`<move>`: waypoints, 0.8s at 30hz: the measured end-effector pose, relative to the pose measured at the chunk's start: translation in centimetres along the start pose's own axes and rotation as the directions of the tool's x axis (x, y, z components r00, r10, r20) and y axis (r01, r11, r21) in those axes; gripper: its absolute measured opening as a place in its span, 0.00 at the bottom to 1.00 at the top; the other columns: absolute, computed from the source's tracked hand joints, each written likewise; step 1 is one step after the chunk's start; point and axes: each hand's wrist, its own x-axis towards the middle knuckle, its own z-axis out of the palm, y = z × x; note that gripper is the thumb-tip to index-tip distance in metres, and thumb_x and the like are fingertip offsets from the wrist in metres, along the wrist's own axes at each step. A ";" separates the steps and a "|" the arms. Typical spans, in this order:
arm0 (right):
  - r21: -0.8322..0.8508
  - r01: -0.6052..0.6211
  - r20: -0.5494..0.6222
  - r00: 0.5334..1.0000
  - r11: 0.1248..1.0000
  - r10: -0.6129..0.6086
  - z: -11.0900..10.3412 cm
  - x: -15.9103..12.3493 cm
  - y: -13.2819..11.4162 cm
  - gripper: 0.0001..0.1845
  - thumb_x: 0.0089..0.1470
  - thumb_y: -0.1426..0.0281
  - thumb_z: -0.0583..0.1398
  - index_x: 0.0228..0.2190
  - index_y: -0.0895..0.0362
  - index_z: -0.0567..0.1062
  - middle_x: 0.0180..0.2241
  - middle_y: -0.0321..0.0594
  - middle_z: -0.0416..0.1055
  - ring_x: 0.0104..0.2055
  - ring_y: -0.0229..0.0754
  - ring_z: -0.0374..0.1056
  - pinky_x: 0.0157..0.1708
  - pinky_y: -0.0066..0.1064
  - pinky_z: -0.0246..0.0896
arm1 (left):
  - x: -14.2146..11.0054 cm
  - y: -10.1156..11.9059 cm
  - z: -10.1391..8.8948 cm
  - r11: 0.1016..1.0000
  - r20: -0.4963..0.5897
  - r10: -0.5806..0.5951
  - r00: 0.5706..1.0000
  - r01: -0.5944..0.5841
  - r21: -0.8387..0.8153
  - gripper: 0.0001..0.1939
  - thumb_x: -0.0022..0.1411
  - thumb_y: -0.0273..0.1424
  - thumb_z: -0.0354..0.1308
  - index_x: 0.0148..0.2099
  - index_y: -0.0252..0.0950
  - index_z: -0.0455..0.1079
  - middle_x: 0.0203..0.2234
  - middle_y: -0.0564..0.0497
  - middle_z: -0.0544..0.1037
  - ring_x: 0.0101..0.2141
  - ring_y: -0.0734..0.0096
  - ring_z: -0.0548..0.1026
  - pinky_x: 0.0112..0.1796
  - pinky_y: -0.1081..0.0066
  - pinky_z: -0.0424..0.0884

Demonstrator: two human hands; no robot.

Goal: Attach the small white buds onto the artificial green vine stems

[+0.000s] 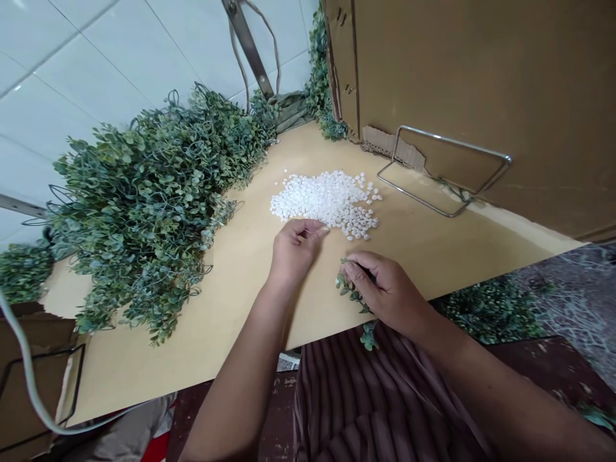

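Note:
My left hand (pixel 294 250) is closed in a pinch at the near edge of a pile of small white round plastic pieces (pixel 327 196). A pale spot shows at its fingertips; I cannot tell whether it is one of those pieces or a fingernail. To the right and closer to my body, my right hand (pixel 385 285) grips an artificial leaf sprig (pixel 353 292) between thumb and fingers. The green sprig hangs down past the front edge of the tan board (pixel 250 282), its lower leaves in front of my striped clothing.
A large heap of artificial greenery (pixel 158 186) covers the board's left side. Behind at right stands a cardboard box (pixel 471 77) with a metal wire frame (pixel 450 173) against it. More greenery (pixel 495 311) lies below the board's right edge. A white cable (pixel 29 372) curves at lower left.

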 end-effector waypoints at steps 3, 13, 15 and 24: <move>-0.041 0.001 -0.030 1.000 0.999 -0.002 0.1 0.0 0.0 0.13 0.58 0.68 0.51 0.23 0.56 0.65 0.21 0.35 0.63 0.24 0.36 0.61 0.26 0.27 0.56 | 1.3 -0.8 0.7 0.947 0.019 0.093 0.996 -0.094 0.307 0.06 0.52 0.26 0.61 0.34 0.36 0.76 0.31 0.49 0.76 0.31 0.69 0.72 0.37 0.68 0.68; -0.018 -0.003 -0.049 0.999 1.000 0.002 -0.1 -0.3 0.1 0.11 0.55 0.73 0.50 0.22 0.56 0.65 0.22 0.36 0.66 0.26 0.36 0.65 0.27 0.27 0.59 | -0.5 0.0 0.2 0.998 0.018 -0.050 0.999 0.050 0.026 0.03 0.52 0.29 0.60 0.30 0.35 0.75 0.24 0.53 0.78 0.25 0.74 0.71 0.30 0.72 0.67; -0.045 0.008 -0.047 0.999 0.999 -0.010 0.0 -0.3 0.2 0.11 0.55 0.73 0.51 0.22 0.57 0.66 0.22 0.36 0.66 0.26 0.36 0.65 0.27 0.26 0.59 | -1.9 0.3 0.1 0.984 0.031 -0.105 0.994 0.108 -0.141 0.04 0.51 0.29 0.61 0.30 0.34 0.75 0.21 0.53 0.77 0.22 0.76 0.70 0.27 0.74 0.67; -0.176 0.096 -0.091 0.989 0.980 -0.114 0.7 -0.5 0.3 0.09 0.52 0.75 0.53 0.23 0.58 0.69 0.21 0.36 0.66 0.24 0.37 0.64 0.25 0.26 0.57 | -5.8 1.4 0.5 0.886 0.083 -0.230 0.970 0.244 -0.395 0.07 0.48 0.28 0.66 0.33 0.35 0.79 0.26 0.50 0.81 0.28 0.72 0.77 0.35 0.71 0.73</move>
